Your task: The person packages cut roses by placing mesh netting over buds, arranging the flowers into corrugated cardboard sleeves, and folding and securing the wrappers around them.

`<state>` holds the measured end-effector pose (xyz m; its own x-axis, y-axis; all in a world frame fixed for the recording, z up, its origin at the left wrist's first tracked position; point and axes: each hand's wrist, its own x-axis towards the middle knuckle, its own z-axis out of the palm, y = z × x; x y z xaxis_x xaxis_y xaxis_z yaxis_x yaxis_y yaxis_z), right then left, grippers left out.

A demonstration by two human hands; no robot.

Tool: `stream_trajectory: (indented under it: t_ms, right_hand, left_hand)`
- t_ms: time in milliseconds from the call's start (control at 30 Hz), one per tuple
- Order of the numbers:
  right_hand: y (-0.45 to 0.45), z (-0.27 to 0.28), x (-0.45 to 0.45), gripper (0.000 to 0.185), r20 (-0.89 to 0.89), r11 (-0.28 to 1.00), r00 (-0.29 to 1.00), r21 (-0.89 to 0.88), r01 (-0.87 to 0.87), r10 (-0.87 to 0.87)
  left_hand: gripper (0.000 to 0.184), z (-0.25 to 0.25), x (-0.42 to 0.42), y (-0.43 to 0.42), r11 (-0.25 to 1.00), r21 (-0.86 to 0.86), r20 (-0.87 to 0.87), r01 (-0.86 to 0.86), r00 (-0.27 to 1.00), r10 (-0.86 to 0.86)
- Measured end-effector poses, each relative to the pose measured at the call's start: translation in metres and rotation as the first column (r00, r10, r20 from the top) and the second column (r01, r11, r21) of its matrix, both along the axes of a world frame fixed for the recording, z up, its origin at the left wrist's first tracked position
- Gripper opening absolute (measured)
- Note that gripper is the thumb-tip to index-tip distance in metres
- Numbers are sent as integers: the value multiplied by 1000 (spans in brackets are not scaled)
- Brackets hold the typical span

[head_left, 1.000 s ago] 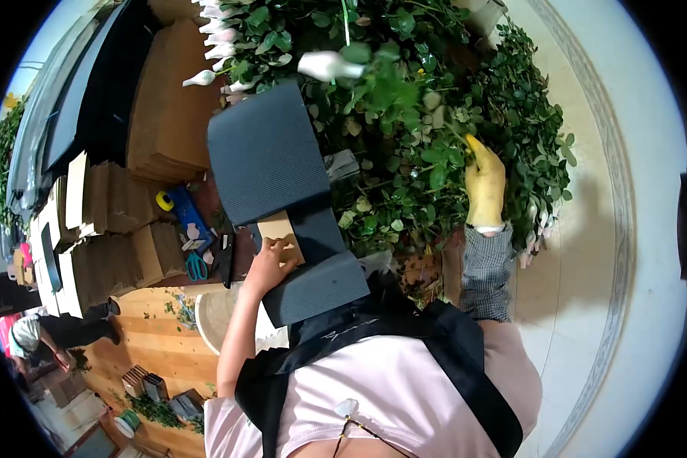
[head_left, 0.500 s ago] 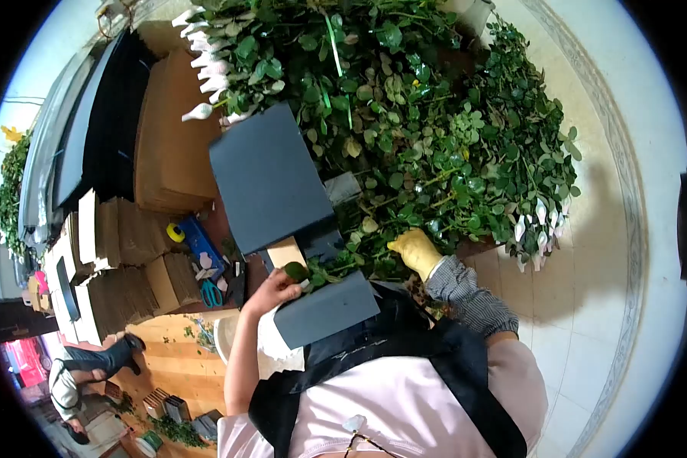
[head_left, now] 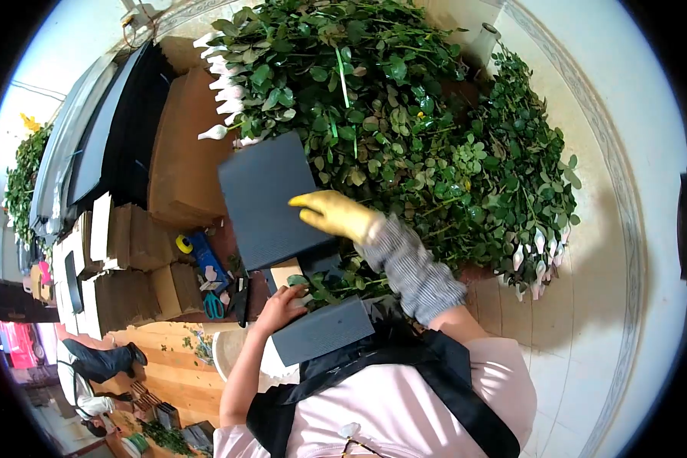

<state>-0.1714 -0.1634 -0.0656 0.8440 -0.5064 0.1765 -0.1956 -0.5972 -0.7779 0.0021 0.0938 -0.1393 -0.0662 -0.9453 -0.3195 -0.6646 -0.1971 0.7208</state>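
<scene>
My bare left hand (head_left: 282, 305) rests at the lower left of the dark corrugated sheet (head_left: 271, 198), its fingers pressed on a rose's sleeved head beside a cardboard piece (head_left: 285, 272). The rose's leafy stem (head_left: 351, 286) runs right, between the large upper part of the sheet and its lower flap (head_left: 324, 331). My right hand (head_left: 336, 215), in a yellow glove, is over the right edge of the sheet, with thumb and fingers apart and nothing seen between them. Leafy roses (head_left: 404, 145) are heaped behind it.
Folded cardboard (head_left: 126, 298) is stacked at the left, with teal scissors (head_left: 214, 305), a blue tool (head_left: 208, 262) and a yellow tape measure (head_left: 183, 244) nearby. More sleeved roses (head_left: 540, 271) hang at the right. Another person (head_left: 91, 374) is at the lower left.
A rose has come onto the sheet under my left hand since the oldest frame. My right hand has let go of the stems and moved left and up over the sheet.
</scene>
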Motion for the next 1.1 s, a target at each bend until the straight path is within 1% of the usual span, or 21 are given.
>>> stream_trajectory:
  t_ms: [33,67,133,200,233,333,367,400,433,467,533,600,667,700,767,800,867,933,1000,1067,1100]
  right_hand:
    - [-25,-32,10,36,-209,974,971,211,-75,120]
    - [-29,-63,12,36,-211,974,969,211,-80,126]
    - [-42,-97,14,37,-350,712,781,683,-165,517]
    - [-40,-97,0,38,-266,727,843,658,-196,468]
    - [-44,-101,-4,37,-139,705,874,655,-271,465]
    - [-55,2,-5,37,-199,777,928,617,-130,314]
    - [-75,16,2,37,-90,925,975,345,-159,201]
    - [-98,32,13,38,60,991,991,43,-126,124]
    - [-112,67,23,37,273,978,962,204,-41,-17]
    - [-130,94,36,35,359,969,906,-13,245,-225]
    - [-195,130,58,37,579,779,767,-333,531,-276]
    - [-227,153,62,34,340,410,776,-699,586,-530]
    - [-272,107,77,27,-56,508,693,-723,468,-719]
    - [-265,99,81,25,-125,469,639,-785,404,-759]
    - [-251,89,90,24,-187,409,540,-852,327,-821]
    - [-249,84,88,20,-96,356,560,-855,377,-823]
    - [-254,96,85,16,-194,461,572,-807,368,-797]
    - [-257,116,81,14,-35,350,603,-840,414,-797]
    - [-218,165,66,16,190,213,605,-821,529,-773]
    - [-193,179,41,22,541,25,600,-730,683,-590]
    - [-188,178,32,30,691,-68,588,-670,739,-420]
  left_hand:
    - [42,-8,0,2,994,-53,-106,-93,991,87]
    - [42,-8,0,4,994,-54,-107,-98,990,92]
    - [40,-6,3,2,997,39,-28,-61,998,62]
    - [42,-8,3,6,997,2,-41,-73,997,73]
    - [41,-10,4,7,996,-17,-59,-91,994,89]
    - [41,-11,2,7,992,-14,-96,-122,988,120]
    - [40,-11,2,8,992,13,-96,-122,988,122]
    - [40,-12,3,8,992,7,-97,-130,987,130]
    - [40,-14,3,9,993,-21,-109,-119,987,117]
    - [40,-15,4,9,993,-49,-117,-106,988,99]
    - [41,-19,4,10,993,-55,-132,-103,987,95]
    - [41,-17,3,9,993,-47,-122,-112,987,106]
    - [42,-15,3,8,994,-27,-122,-102,988,98]
    - [43,-15,3,7,994,-11,-129,-111,986,109]
    - [44,-16,5,6,995,-42,-129,-88,988,82]
    - [44,-16,4,6,994,-67,-133,-89,988,79]
    - [45,-13,3,7,996,-51,-122,-73,990,67]
    - [44,-8,3,6,997,-13,-109,-79,991,77]
    - [43,-8,1,4,996,-9,-107,-92,990,91]
    - [42,-11,1,7,993,-54,-122,-108,987,101]
    - [42,-14,1,8,993,-65,-109,-103,989,95]
